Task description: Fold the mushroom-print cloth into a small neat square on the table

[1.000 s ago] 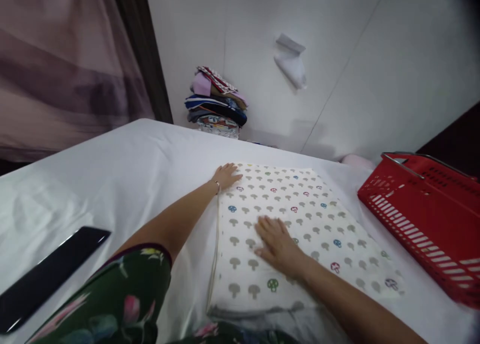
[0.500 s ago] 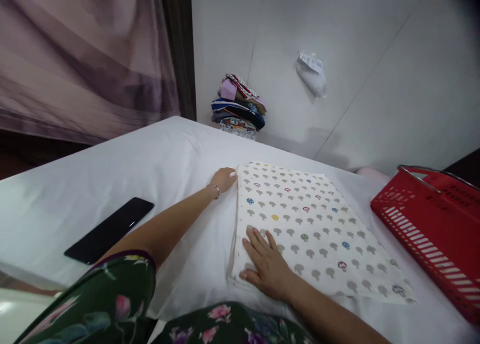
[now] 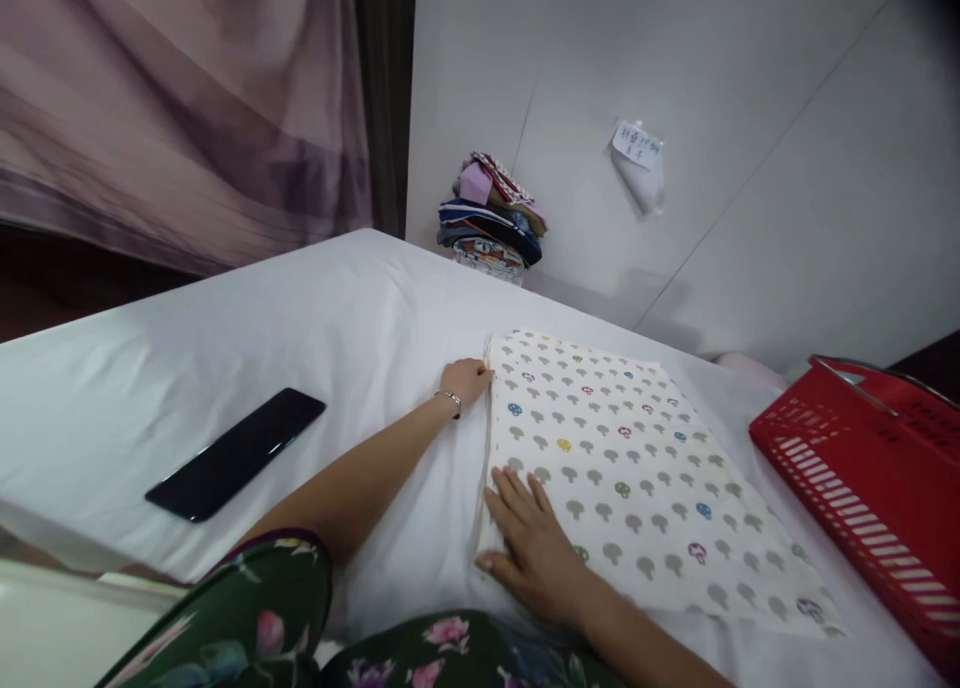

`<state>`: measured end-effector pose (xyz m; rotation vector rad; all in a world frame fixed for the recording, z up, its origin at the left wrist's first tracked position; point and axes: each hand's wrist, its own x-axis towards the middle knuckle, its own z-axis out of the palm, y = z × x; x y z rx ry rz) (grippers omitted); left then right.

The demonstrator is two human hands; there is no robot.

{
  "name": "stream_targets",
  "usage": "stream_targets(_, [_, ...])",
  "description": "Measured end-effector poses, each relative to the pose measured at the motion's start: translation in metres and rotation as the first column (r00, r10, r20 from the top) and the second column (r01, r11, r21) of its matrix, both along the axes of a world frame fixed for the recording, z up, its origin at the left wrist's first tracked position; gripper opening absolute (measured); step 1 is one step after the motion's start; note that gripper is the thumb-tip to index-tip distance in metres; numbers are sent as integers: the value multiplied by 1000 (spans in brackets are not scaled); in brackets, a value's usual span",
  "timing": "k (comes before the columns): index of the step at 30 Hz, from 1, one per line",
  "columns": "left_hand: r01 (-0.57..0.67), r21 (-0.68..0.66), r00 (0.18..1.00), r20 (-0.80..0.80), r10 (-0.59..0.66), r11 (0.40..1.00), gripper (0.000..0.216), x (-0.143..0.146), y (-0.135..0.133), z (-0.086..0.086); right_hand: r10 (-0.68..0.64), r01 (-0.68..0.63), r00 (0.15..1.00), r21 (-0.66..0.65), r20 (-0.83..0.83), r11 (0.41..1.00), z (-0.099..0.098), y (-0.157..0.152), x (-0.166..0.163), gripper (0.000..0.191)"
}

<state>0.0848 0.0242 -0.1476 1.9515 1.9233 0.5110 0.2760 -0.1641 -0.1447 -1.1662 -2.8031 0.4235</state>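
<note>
A folded white cloth point(image 3: 630, 468) printed with small mushrooms lies flat on the white sheet point(image 3: 300, 338). My left hand point(image 3: 466, 379) is at the cloth's far left corner, fingers curled against its edge. My right hand point(image 3: 529, 543) lies flat and open on the near left part of the cloth, fingers spread and pointing away from me.
A black phone point(image 3: 236, 453) lies on the sheet to the left. A red plastic basket point(image 3: 862, 468) stands at the right. A stack of folded clothes point(image 3: 491, 218) sits by the wall at the back. A paper note point(image 3: 637, 148) hangs on the wall.
My right hand slid from the cloth's middle to its near left edge. My left hand came off the top of the cloth to its far left corner edge.
</note>
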Motion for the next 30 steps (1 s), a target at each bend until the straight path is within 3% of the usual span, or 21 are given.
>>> stream_targets(6, [55, -111, 998, 18, -53, 992, 31, -6, -7, 7, -289, 288, 942, -31, -171, 957, 15, 21, -8, 32])
stream_targets(11, [130, -223, 991, 70, -117, 966, 29, -6, -9, 16, -471, 478, 878, -99, 84, 873, 24, 49, -30, 35])
stream_targets(14, [166, -270, 984, 110, -141, 948, 26, -8, -10, 18, -482, 506, 850, -70, 213, 860, 26, 57, -42, 37])
stream_targets(17, [172, -302, 981, 133, -138, 938, 25, -11, -10, 21, -499, 521, 831, -27, 245, 853, 24, 60, -44, 25])
stream_targets(20, [165, -336, 982, 140, -124, 927, 28, -14, -10, 24, -513, 527, 846, -78, 146, 846, 20, 63, -36, 17])
stream_targets(26, [180, -383, 981, 142, -135, 906, 28, -12, -11, 24, -569, 525, 820, -317, -60, 790, 10, 66, -20, 19])
stream_targets(30, [206, -398, 977, 138, -163, 894, 28, -9, -15, 25, -578, 551, 815, -269, -27, 790, 15, 61, -28, 20])
